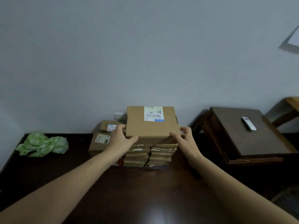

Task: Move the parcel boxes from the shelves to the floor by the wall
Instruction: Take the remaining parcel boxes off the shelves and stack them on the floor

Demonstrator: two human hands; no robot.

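A person stands facing a pale wall [145, 62], both bare forearms stretched forward. The 2 hands hold a flat brown cardboard parcel box [152, 126] with a white shipping label [153, 113] on its lid. The box rests on top of a stack of thinner taped parcels [148, 156], piled in 2 columns close against the wall, on what appears to be dark floor, though the dim light makes that surface hard to read.

The left hand [120, 139] grips the near left corner, thumb along the front edge and fingers wrapped round the side. The right hand [186, 139] grasps the near right corner, fingers curled at the side wall.

The box looks stiff and dry, probably light to moderate in weight, with plain card that gives fair friction. Opposite side walls near the corners are the sensible holds; a 1-handed lift would likely tip it. The stack beneath looks uneven, so a careless nudge could shift it.

2 smaller parcels [100, 141] sit just left of the stack. Further left lies crumpled green material [42, 145]. To the right stands a dark wooden stool [246, 143] carrying a white remote control [249, 123].
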